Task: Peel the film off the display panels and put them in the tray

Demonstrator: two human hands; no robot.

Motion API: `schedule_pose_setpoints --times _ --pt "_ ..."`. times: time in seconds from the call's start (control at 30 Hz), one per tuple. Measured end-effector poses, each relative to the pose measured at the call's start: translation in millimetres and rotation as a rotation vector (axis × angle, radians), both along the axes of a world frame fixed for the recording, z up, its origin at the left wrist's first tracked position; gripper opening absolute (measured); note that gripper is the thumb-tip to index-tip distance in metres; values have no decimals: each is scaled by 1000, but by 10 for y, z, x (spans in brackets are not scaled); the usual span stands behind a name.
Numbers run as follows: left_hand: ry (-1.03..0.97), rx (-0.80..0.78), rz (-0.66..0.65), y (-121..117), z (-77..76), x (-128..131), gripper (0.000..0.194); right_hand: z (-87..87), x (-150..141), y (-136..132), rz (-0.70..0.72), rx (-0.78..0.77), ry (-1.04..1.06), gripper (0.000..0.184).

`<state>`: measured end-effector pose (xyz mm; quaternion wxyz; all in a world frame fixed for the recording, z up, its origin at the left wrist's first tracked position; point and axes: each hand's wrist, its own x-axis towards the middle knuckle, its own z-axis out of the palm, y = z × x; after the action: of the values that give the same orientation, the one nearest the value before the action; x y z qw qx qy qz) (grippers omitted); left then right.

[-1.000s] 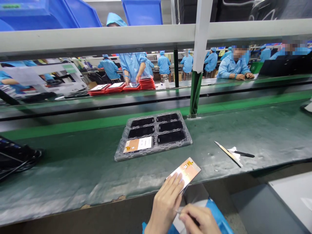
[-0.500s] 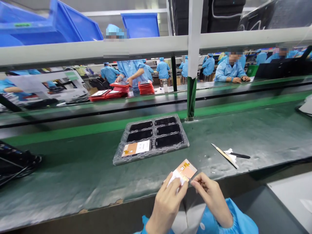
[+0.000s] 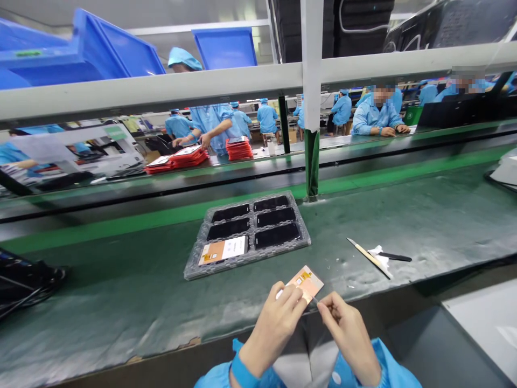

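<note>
My left hand (image 3: 278, 318) is closed on a phone screen panel (image 3: 309, 283) at the bench's front edge, fingers lying over its near part. The panel's back faces up, copper-coloured with a yellow-orange flex strip. My right hand (image 3: 343, 323) pinches a thin, pale sliver (image 3: 315, 299) at the panel's right edge; its kind is too small to make out. Beyond my hands lies a clear plastic tray (image 3: 250, 252) with several phone screens. Most show black glass, while a screen at the front left (image 3: 224, 250) shows its copper and white back.
To the right lie a light-handled craft knife (image 3: 369, 258), a crumpled white wipe (image 3: 379, 257) and a black slim tool (image 3: 398, 257). A post (image 3: 312, 161) stands behind the tray. Dark equipment with cables (image 3: 28, 280) sits left. Across the line, a co-worker handles red stacks (image 3: 189, 157).
My left fingers have slid farther over the panel and now cover most of its white part. The right hand keeps its pinch at the panel's edge. The view has shifted slightly.
</note>
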<state>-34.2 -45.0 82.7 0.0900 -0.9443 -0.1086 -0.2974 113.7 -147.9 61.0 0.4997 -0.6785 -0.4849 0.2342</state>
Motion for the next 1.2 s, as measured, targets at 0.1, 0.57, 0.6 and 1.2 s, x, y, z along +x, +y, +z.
schedule_pose_setpoints --times 0.1,0.57,0.6,1.2 --pt "-32 -107 -12 2 -44 -19 31 -77 -84 -69 -6 6 -80 45" --pt "56 -542 129 14 -23 -2 16 -394 -224 -45 0 -46 537 53" --pt "56 -551 155 -28 -16 -24 16 -425 -254 -49 -24 -37 590 53" --pt "221 -581 181 70 15 -36 17 -428 -234 -10 144 -124 581 63"
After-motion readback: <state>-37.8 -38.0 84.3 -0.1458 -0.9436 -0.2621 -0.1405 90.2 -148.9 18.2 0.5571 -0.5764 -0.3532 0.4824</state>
